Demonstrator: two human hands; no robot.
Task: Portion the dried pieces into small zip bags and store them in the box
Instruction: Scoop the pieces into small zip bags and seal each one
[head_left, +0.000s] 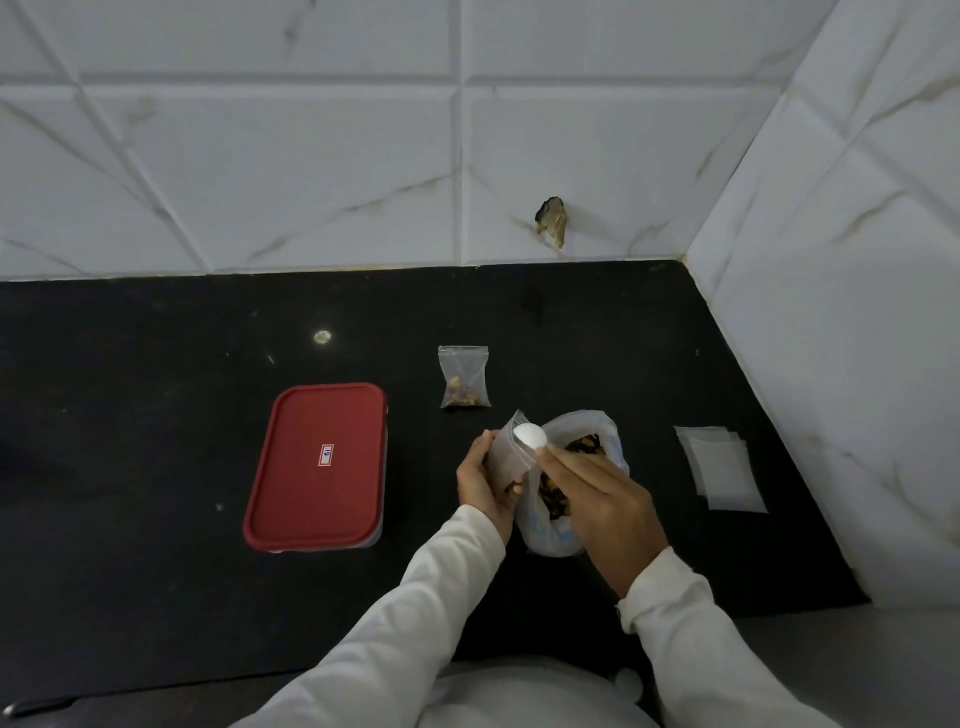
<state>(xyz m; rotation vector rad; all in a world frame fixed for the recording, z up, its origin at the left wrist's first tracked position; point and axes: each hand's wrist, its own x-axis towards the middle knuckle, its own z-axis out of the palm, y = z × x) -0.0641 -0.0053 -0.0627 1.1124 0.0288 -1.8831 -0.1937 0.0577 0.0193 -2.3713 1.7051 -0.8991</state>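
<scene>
White-sleeved left hand (484, 483) grips small clear zip bag (511, 453); right hand (602, 501) pinches round white spoon (530, 435).

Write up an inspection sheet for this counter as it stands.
Surface: black countertop, few pale specks.
Job's things: red-lidded box shut; one filled zip bag behind the hands; supply bag open, dried pieces inside; empty zip bags stacked at right.
Clutter: dark object at lower left edge, unclear.
Hands: left hand grips an open zip bag; right hand holds a white spoon at its mouth.
Cables: nothing seen.
Surroundings: white tiled wall with a broken hole.
</scene>
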